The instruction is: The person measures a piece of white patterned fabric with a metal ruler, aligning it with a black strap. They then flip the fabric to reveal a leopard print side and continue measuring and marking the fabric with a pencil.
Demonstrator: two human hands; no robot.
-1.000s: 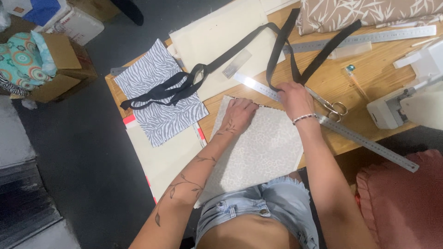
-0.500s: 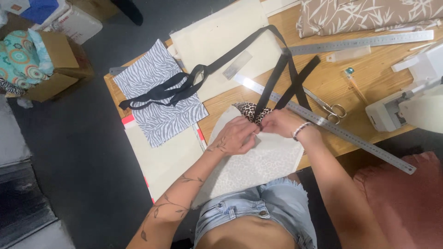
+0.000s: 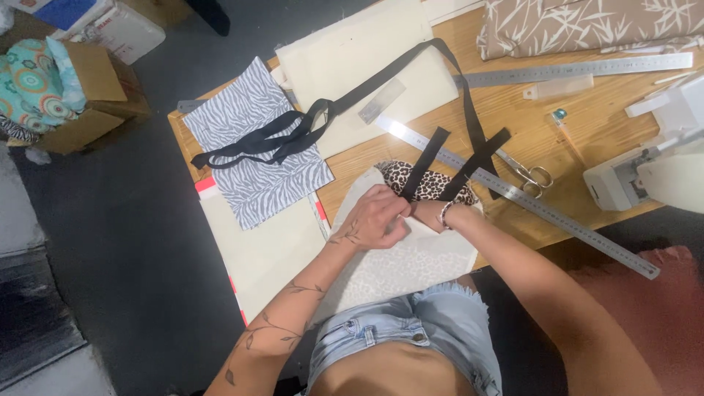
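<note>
Head view, change: a second earlier the pale fabric piece (image 3: pixel 411 257) had lain flat on the wooden table (image 3: pixel 513 117) under two spread palms, with both black strap ends running up past the right wrist. By this moment its far edge had been turned over, so the leopard-print side (image 3: pixel 433 183) showed, and the two strap ends (image 3: pixel 455 165) had been drawn down onto that fold.
Head view, meaning: it looked to me as though the work had passed from smoothing the piece to fixing the strap ends at its turned edge.
Left hand (image 3: pixel 378 220): curled nearly closed, fingertips pinched at the foot of the strap ends, where they met the folded edge; it covered the exact grip.
Right hand (image 3: pixel 425 214): mostly hidden behind the left hand, only the wrist with a bead bracelet showing; whether it was gripping anything I could not tell, though it lay against the same fold.
Where the piece lay: at the near table edge, just above the person's lap.
Nearby: a long steel ruler (image 3: pixel 528 202) ran slantwise just beside the hands, scissors (image 3: pixel 532 176) touching it; a zebra-print cloth (image 3: pixel 257 147) lay to the left under the strap's knotted loop.
</note>
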